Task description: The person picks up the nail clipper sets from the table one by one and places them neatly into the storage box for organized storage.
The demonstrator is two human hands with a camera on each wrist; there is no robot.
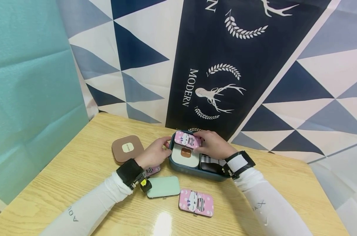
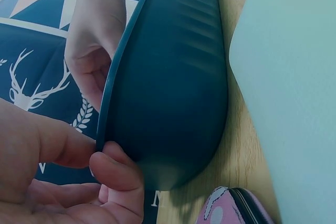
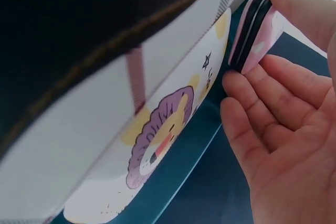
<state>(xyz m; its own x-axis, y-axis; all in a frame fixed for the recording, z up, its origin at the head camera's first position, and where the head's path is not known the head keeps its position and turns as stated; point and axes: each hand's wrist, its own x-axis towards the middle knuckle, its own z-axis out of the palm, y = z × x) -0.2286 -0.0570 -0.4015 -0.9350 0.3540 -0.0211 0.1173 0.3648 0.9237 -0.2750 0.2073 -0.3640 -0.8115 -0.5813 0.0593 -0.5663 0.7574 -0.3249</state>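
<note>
A dark blue open bin (image 1: 185, 169) stands near the back of the wooden table. At its left end, my left hand (image 1: 154, 153) pinches the rim between thumb and fingers, close up in the left wrist view. My right hand (image 1: 216, 145) holds a small pink case with a cartoon cat (image 1: 185, 139) over the bin's back left part. Below that case, inside the bin, lies a rounded white case with a brown label (image 1: 181, 160). Farther right in the bin is a plaid and black item (image 1: 209, 160). A lion-printed white item (image 3: 163, 129) shows in the right wrist view.
A brown rounded-square case (image 1: 117, 147) lies to the left. In front of the bin are a mint green case (image 1: 166, 186) and a pink cat case (image 1: 206, 204). Another pink case (image 1: 155, 169) is partly hidden by my left wrist. A patterned cloth (image 1: 143, 85) hangs behind the table.
</note>
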